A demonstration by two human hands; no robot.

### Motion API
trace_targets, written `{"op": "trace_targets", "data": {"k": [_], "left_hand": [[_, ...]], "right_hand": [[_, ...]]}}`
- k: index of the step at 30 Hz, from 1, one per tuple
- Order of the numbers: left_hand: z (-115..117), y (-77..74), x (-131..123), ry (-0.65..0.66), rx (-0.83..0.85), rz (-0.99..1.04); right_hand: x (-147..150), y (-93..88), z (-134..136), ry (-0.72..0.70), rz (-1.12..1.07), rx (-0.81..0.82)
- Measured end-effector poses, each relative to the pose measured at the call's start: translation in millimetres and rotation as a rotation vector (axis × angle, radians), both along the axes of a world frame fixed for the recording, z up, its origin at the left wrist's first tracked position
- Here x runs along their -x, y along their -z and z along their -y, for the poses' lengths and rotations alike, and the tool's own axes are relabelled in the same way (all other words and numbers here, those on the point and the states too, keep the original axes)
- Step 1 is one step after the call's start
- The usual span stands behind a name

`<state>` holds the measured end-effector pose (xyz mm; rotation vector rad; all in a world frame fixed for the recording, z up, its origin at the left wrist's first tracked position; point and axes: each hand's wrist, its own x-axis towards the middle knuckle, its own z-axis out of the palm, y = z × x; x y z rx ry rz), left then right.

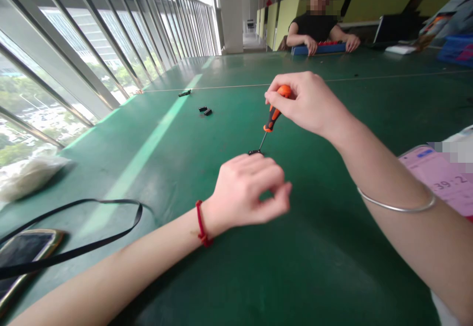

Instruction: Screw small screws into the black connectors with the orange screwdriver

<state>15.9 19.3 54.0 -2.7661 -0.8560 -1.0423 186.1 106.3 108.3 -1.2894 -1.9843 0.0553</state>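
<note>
My right hand grips an orange-and-black screwdriver by its handle, with the shaft slanting down to the left. The tip meets a small black part on the green table. Just on the near side of that part is my left hand, its fingers curled and the thumb and forefinger pinched into a loop. Whatever the pinch holds, if anything, I cannot make out. My left hand partly hides the black part.
Small black pieces and another black part lie farther back. At left are a phone, a black strap and a plastic bag. A pink-screened phone is at right. Across the table a person holds a blue case.
</note>
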Motion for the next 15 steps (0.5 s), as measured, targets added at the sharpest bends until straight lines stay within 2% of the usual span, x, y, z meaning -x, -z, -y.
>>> {"op": "trace_targets", "data": {"k": [3,5,9,12,15], "left_hand": [[-53.9,28.5,6.0,-0.246,0.174,0.030],[-72.0,40.8,12.4,-0.301,0.296,0.030],[-80.1,48.6,18.0,-0.316,0.418,0.011],[-80.6,48.1,17.0,-0.325,0.457,0.029],[-82.4,48.4,17.1,-0.310,0.461,0.024]], "right_hand": [[-0.2,0.0,0.0,0.010,-0.021,0.016],[-0.1,-0.3,0.6,0.019,-0.015,0.017],[0.1,-0.8,0.9,0.006,0.002,0.000],[0.7,-1.3,0.9,-0.013,-0.006,0.013],[1.4,-2.5,1.9,0.031,0.020,0.031]]}}
